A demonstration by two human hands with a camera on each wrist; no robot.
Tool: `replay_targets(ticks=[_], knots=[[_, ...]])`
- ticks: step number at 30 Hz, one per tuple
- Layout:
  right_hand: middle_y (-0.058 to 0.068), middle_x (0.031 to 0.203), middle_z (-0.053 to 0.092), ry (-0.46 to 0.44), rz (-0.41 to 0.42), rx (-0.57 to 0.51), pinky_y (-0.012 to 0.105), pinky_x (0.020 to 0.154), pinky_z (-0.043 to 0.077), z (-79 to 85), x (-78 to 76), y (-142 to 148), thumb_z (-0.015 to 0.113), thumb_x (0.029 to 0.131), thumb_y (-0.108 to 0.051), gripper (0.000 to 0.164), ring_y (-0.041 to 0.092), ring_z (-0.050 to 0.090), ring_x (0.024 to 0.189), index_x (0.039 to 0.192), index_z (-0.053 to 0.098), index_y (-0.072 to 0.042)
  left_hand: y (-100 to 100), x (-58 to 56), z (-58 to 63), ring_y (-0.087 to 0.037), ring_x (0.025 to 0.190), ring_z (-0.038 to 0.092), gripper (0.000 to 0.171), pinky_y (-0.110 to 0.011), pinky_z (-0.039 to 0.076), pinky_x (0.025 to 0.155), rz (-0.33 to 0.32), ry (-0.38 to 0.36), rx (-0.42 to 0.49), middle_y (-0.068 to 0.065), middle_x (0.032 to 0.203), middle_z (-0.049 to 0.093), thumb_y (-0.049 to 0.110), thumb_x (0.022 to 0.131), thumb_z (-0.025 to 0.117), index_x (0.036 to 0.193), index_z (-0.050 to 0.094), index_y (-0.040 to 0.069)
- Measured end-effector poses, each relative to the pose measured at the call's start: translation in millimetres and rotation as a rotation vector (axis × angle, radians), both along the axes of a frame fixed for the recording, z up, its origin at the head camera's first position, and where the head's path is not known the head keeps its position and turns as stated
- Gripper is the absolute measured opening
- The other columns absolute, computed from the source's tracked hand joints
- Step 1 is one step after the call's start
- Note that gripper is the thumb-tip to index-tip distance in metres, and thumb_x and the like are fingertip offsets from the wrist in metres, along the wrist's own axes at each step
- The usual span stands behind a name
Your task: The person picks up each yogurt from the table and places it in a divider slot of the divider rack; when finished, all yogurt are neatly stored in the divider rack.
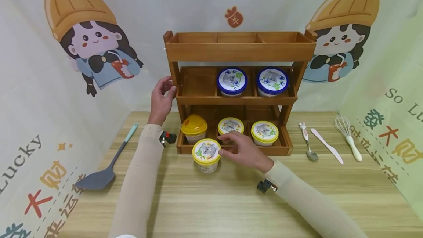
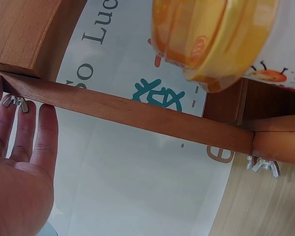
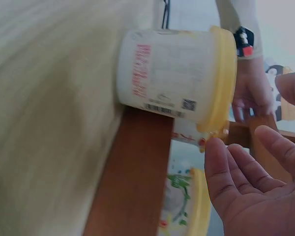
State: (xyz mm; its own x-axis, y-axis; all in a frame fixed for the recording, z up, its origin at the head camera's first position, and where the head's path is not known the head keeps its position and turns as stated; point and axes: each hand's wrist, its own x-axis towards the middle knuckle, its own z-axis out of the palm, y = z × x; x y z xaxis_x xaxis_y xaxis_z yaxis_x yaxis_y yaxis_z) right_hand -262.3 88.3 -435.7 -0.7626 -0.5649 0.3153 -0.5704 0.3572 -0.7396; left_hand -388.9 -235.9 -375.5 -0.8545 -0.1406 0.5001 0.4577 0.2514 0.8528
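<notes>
A three-tier wooden rack [image 1: 240, 52] stands at the back of the table. My left hand [image 1: 162, 96] holds its left side post [image 2: 137, 116], with fingers on the outer face by a wing nut and the thumb on the other side. In front of the bottom tier, a yellow-lidded tub [image 1: 206, 154] stands upright on the table. My right hand [image 1: 246, 150] is beside this tub, fingers spread and loosely bent. In the right wrist view the fingertips [image 3: 216, 150] are near the yellow lid [image 3: 221, 78], with nothing gripped.
The bottom tier bears a tub with a domed yellow lid [image 1: 194, 126] and two flat yellow-lidded tubs [image 1: 265, 132]. Two blue-lidded tubs [image 1: 232, 80] sit one tier up. A spatula [image 1: 109, 172] lies left; a spoon [image 1: 307, 140], knife [image 1: 327, 146] and whisk [image 1: 348, 137] lie right.
</notes>
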Motion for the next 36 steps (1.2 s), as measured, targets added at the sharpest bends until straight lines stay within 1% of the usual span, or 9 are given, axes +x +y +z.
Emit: replay_targets(ticks=[3,6,11,15,18,21,27,31,36], knots=[[0.014,0.135,0.066,-0.013,0.007,0.003,0.036,0.091,0.065,-6.9,1.0,-3.6,0.080,0.096,-0.019,0.044,0.032,0.069,0.121,0.135,0.066,-0.003,-0.1,-0.7,-1.3,-0.025,0.129,0.060,0.041,-0.028,0.059,0.099,-0.005,0.005,-0.002,-0.013,0.135,0.060,0.018,0.108,0.062,0.148,0.058,0.015],[0.013,0.133,0.065,-0.024,0.012,0.000,0.031,0.090,0.064,-12.3,1.8,-6.1,0.081,0.095,-0.019,0.046,0.030,0.070,0.119,0.135,0.066,-0.005,-0.5,-1.6,-1.7,-0.025,0.129,0.060,0.040,-0.028,0.059,0.100,-0.003,0.009,-0.002,-0.012,0.135,0.061,0.019,0.108,0.062,0.148,0.058,0.016],[0.010,0.137,0.064,-0.058,0.007,0.036,0.023,0.087,0.062,-21.1,3.9,-8.3,0.084,0.092,-0.022,0.052,0.026,0.071,0.116,0.139,0.064,-0.010,-0.3,-1.3,-2.0,-0.026,0.129,0.060,0.040,-0.030,0.059,0.101,0.010,-0.005,-0.005,-0.012,0.136,0.061,0.018,0.108,0.062,0.148,0.058,0.018],[0.009,0.142,0.062,-0.142,0.017,0.031,0.024,0.090,0.062,-26.5,5.3,-8.9,0.085,0.092,-0.023,0.054,0.028,0.068,0.122,0.140,0.063,-0.014,1.0,0.2,-1.1,-0.026,0.131,0.060,0.041,-0.033,0.059,0.103,0.017,-0.021,-0.012,-0.012,0.138,0.061,0.019,0.108,0.061,0.149,0.058,0.019],[0.008,0.145,0.061,-0.185,0.027,0.020,0.026,0.092,0.062,-30.0,4.7,-10.0,0.085,0.092,-0.024,0.055,0.029,0.065,0.127,0.142,0.062,-0.016,1.8,0.7,-0.4,-0.025,0.131,0.060,0.041,-0.035,0.058,0.105,0.018,-0.023,-0.014,-0.012,0.138,0.060,0.019,0.108,0.061,0.149,0.058,0.019],[0.006,0.146,0.061,-0.202,0.037,0.002,0.027,0.092,0.062,-32.6,2.8,-11.8,0.085,0.092,-0.023,0.057,0.028,0.064,0.130,0.144,0.061,-0.017,2.1,0.2,0.0,-0.025,0.131,0.059,0.040,-0.036,0.058,0.107,0.020,-0.020,-0.010,-0.011,0.138,0.060,0.019,0.108,0.061,0.149,0.058,0.020],[0.007,0.141,0.065,-0.253,0.028,-0.063,0.026,0.092,0.062,-34.8,-0.2,-16.0,0.084,0.092,-0.020,0.053,0.027,0.067,0.127,0.141,0.063,-0.016,1.4,-0.5,-0.6,-0.024,0.129,0.060,0.039,-0.033,0.059,0.104,0.019,-0.018,-0.008,-0.011,0.136,0.060,0.019,0.109,0.060,0.148,0.058,0.020],[0.008,0.140,0.066,-0.251,0.013,-0.068,0.025,0.091,0.062,-33.4,-0.5,-15.0,0.085,0.092,-0.019,0.053,0.028,0.068,0.125,0.140,0.064,-0.015,2.8,0.2,0.2,-0.024,0.129,0.060,0.040,-0.032,0.059,0.103,0.016,-0.012,-0.012,-0.010,0.136,0.060,0.019,0.109,0.060,0.148,0.059,0.021],[0.008,0.139,0.068,-0.228,-0.004,-0.070,0.025,0.090,0.062,-25.0,2.4,-12.5,0.086,0.090,-0.018,0.053,0.028,0.069,0.122,0.139,0.065,-0.013,2.2,0.6,-0.3,-0.024,0.129,0.060,0.040,-0.033,0.059,0.103,0.017,-0.015,-0.012,-0.011,0.137,0.060,0.019,0.108,0.061,0.148,0.058,0.021]])
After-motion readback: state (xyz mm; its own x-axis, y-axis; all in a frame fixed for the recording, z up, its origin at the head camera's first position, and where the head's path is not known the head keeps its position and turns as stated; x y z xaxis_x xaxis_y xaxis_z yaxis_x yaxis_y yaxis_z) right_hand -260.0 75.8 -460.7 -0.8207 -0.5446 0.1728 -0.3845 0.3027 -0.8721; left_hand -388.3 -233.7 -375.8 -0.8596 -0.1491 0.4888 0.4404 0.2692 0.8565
